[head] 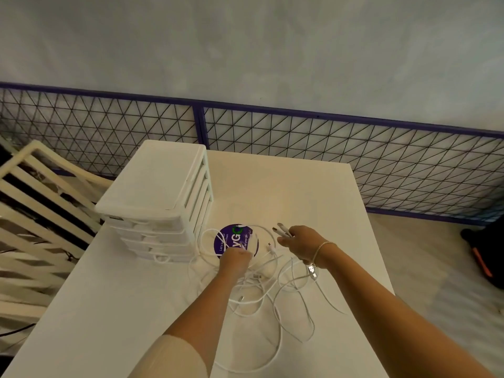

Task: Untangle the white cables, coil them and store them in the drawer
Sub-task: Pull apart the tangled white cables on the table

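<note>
A tangle of white cables [275,298] sprawls over the white table [313,192] in front of me, with loops trailing toward the near edge. My left hand [235,258] pinches a strand of the cables at the left of the tangle. My right hand [301,241] grips white cable ends whose plugs stick out above its fingers. A USB plug [311,269] hangs below my right wrist. The white drawer unit [161,197] stands at the table's left, all its drawers pushed in.
A round purple sticker [231,237] lies on the table under the cable loops, beside the drawer unit. A white slatted chair [41,203] stands left of the table. A wire mesh fence [327,148] runs behind. A dark object [485,255] sits on the floor at right.
</note>
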